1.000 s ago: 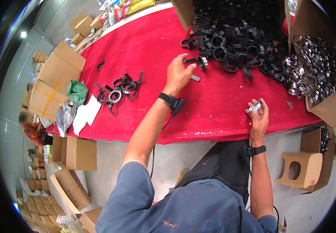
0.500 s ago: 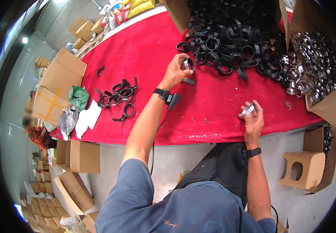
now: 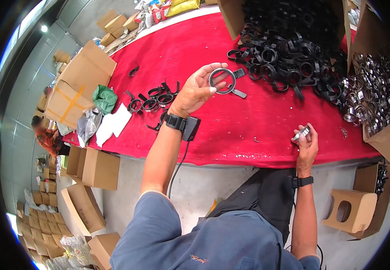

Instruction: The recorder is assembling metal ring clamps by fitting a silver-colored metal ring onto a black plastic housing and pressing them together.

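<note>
Above the red-covered table (image 3: pixel 181 139), my left hand (image 3: pixel 196 90) grips a black ring with two flat tabs (image 3: pixel 240 93) between thumb and fingers. The ring's opening faces up toward me, and a metallic edge shows along its inside. Close to the table's near edge, my right hand (image 3: pixel 308 146) is closed round a small silver metal ring (image 3: pixel 301 133); the fingers hide part of it. Several black tabbed rings (image 3: pixel 150 105) lie left of my left wrist, some of them lined with silver. One more black ring (image 3: pixel 133 71) rests apart, farther off.
Black rings (image 3: pixel 289 58) spill from a cardboard box at the far right. Beside them, a carton (image 3: pixel 386 146) holds many silver rings. On the left are a large carton (image 3: pixel 83 81), a green bag (image 3: pixel 104 99) and white sheets (image 3: pixel 114 126). A person (image 3: pixel 46 137) is at far left.
My left hand has turned the black ring so its opening faces me, and has moved left relative to the black heap. My right hand keeps hold of the silver ring. The whole view has shifted.
</note>
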The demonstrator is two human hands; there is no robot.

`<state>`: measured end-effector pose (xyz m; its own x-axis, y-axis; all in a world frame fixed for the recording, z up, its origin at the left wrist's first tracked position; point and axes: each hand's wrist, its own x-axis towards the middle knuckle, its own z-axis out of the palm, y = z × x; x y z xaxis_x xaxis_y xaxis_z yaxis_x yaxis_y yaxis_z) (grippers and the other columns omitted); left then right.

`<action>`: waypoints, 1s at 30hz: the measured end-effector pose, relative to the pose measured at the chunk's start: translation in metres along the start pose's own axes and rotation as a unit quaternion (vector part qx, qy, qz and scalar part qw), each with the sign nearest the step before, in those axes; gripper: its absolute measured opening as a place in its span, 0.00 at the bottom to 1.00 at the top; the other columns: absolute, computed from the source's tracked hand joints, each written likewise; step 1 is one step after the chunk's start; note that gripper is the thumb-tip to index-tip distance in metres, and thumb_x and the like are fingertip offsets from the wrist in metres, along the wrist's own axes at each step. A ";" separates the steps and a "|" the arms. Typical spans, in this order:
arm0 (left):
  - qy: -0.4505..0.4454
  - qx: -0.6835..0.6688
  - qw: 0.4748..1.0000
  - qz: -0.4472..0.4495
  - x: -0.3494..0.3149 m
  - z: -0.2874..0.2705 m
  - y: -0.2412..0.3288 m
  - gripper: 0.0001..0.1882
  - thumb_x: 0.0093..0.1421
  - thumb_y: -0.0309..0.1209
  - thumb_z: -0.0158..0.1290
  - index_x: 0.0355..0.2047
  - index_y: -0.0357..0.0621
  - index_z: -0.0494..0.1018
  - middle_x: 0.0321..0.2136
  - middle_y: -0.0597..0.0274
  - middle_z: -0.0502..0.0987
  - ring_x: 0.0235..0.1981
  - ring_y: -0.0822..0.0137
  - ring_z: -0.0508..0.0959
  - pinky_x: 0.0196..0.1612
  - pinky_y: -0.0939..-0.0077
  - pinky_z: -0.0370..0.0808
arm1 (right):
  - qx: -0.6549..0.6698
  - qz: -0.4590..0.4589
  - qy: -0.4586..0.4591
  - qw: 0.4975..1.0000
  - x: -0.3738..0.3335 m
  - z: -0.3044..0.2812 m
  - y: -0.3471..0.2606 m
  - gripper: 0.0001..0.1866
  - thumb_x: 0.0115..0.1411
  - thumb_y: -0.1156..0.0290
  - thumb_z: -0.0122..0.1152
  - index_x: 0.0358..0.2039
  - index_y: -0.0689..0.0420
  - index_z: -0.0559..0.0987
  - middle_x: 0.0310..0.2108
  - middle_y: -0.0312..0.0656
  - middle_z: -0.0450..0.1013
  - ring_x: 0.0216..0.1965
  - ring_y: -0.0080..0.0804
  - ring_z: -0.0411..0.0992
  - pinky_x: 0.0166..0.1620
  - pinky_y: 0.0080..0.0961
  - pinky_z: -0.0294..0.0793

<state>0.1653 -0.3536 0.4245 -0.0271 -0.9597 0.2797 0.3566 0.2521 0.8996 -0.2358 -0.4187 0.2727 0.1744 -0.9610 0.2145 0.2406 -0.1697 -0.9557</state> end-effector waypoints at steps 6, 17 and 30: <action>0.034 0.051 0.998 0.003 -0.018 -0.033 0.021 0.38 0.61 0.13 0.63 0.72 0.36 0.65 0.73 0.49 0.66 0.72 0.58 0.70 0.75 0.62 0.71 | -0.018 0.001 -0.001 1.000 -0.001 0.000 0.000 0.31 0.75 0.65 0.63 0.71 0.66 0.66 0.60 0.55 0.74 0.57 0.41 0.78 0.56 0.36 0.84; 0.334 0.129 0.933 0.031 -0.050 -0.192 0.092 0.32 0.65 0.07 0.51 0.70 0.27 0.63 0.58 0.45 0.74 0.56 0.53 0.82 0.62 0.66 0.81 | -0.038 0.005 -0.008 0.999 0.000 -0.001 0.001 0.32 0.75 0.63 0.63 0.71 0.66 0.66 0.61 0.56 0.74 0.57 0.42 0.79 0.56 0.35 0.83; 0.420 0.741 0.523 -0.023 -0.033 -0.189 0.041 0.35 0.62 0.40 0.67 0.63 0.30 0.74 0.58 0.34 0.80 0.61 0.40 0.79 0.66 0.54 0.75 | -0.051 -0.002 -0.007 0.999 0.000 -0.001 0.000 0.31 0.75 0.65 0.61 0.71 0.66 0.65 0.61 0.57 0.74 0.58 0.44 0.79 0.55 0.35 0.83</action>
<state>0.3571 -0.3347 0.3890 0.6381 -0.5283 0.5601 -0.7594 -0.5517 0.3448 -0.2364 -0.4185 0.2726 0.1880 -0.9570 0.2209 0.1433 -0.1958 -0.9701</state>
